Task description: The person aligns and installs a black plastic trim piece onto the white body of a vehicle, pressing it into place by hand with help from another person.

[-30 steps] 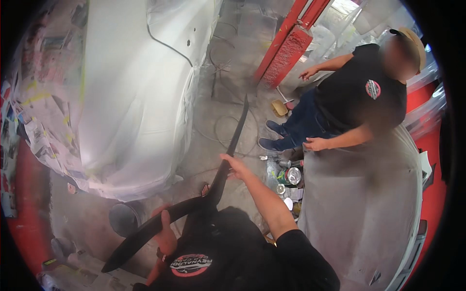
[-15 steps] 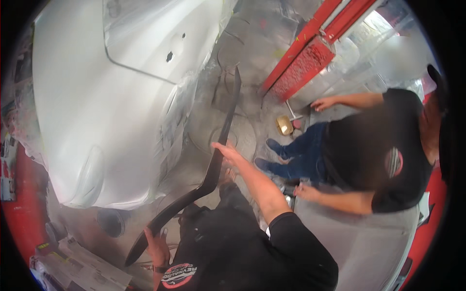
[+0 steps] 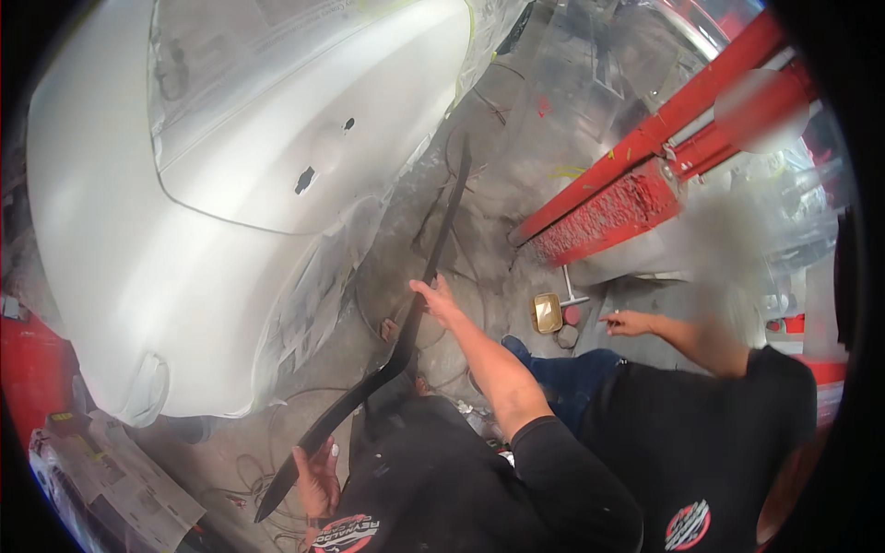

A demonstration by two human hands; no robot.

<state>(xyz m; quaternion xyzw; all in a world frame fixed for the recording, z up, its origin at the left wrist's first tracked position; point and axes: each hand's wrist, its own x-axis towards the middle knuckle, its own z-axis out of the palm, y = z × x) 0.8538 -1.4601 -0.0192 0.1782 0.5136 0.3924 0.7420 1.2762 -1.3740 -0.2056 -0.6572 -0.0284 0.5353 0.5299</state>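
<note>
A long, bent black car trim strip [image 3: 398,355] slants across the view in front of my body, its narrow far end pointing away over the floor. My right hand [image 3: 437,300] grips it near the middle, fingers wrapped round its edge. Close to the wider near end, my left hand [image 3: 318,476] holds it, with the palm and fingers pressed on its side. The strip hangs clear of the white car body [image 3: 184,276] on my left, which is partly masked with plastic film and has two dark holes in its panel.
A co-worker in a black shirt stands close on my right, one hand [image 3: 629,323] stretched out. Beyond rises a red post [image 3: 599,221]. A yellowish tray [image 3: 547,313] lies by its foot. Hoses [image 3: 253,475] trail over the floor, and masking paper [image 3: 138,488] is at lower left.
The view has shifted, bringing more of the car's side into sight. I still hold the trim strip in both hands. The co-worker has moved nearer to me.
</note>
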